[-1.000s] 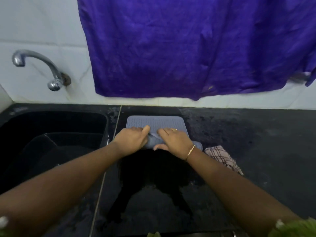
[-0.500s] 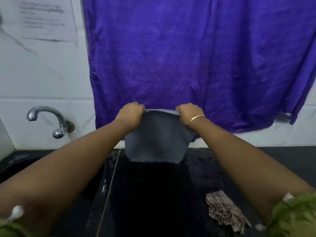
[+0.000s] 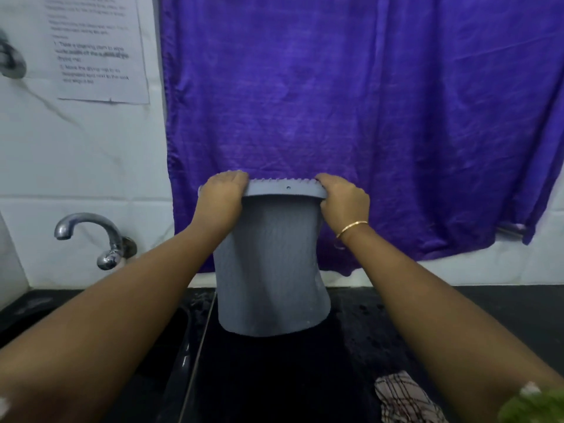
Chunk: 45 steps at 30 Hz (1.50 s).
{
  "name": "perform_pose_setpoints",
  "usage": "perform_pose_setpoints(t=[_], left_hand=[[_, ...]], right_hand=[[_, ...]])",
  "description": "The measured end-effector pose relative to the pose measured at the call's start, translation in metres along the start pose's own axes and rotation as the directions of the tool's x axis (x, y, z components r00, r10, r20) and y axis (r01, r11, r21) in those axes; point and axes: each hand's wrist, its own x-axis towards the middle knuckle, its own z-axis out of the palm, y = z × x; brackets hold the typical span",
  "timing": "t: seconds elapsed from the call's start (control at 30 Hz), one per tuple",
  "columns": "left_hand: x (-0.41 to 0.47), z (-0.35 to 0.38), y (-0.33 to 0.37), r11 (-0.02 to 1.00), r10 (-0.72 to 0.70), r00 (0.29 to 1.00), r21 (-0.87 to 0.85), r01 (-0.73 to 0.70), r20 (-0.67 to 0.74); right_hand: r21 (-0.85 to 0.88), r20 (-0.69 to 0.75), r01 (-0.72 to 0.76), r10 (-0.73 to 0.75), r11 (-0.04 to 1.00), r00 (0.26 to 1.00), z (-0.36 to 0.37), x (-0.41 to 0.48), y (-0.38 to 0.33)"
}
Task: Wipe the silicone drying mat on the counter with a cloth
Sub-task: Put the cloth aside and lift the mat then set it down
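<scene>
The grey silicone drying mat (image 3: 268, 270) hangs upright in the air above the black counter (image 3: 457, 315), its lower edge curling just over the counter top. My left hand (image 3: 221, 198) grips its top left corner and my right hand (image 3: 343, 198) grips its top right corner; a gold bangle is on that wrist. The top edge is folded over toward me and shows small ridges. A checked cloth (image 3: 403, 398) lies crumpled on the counter at the lower right, apart from both hands.
A black sink (image 3: 171, 346) sits to the left with a chrome tap (image 3: 100, 239) on the white tiled wall. A purple curtain (image 3: 366, 117) hangs behind the mat. A printed paper sheet (image 3: 97, 50) is stuck on the wall at upper left.
Both hands picked the mat up off the counter and raised it in front of the curtain. It has unfolded and now hangs longer than half a second ago.
</scene>
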Motion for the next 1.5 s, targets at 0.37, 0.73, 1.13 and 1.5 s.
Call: perform_pose_setpoints(t=[0.37,0.73,1.13,1.5], left_hand=[[-0.024,-0.005,0.018,0.996,-0.087,0.991,0.018,0.085,0.101],[-0.023,0.010,0.016,0.991,-0.122,0.961,0.084,0.104,0.247],[-0.015,0.009,0.012,0.984,-0.132,0.934,0.158,0.083,0.332],[-0.009,0.003,0.014,0.999,-0.031,0.999,-0.036,0.029,-0.035]], right_hand=[[0.107,-0.040,0.007,-0.003,0.994,0.999,-0.001,-0.028,-0.001],[-0.057,0.274,-0.047,0.061,0.997,0.960,0.006,-0.016,0.006],[-0.036,0.385,-0.033,0.044,0.999,0.922,0.001,-0.007,0.000],[-0.038,0.012,0.066,-0.065,0.997,0.998,-0.009,-0.009,-0.007]])
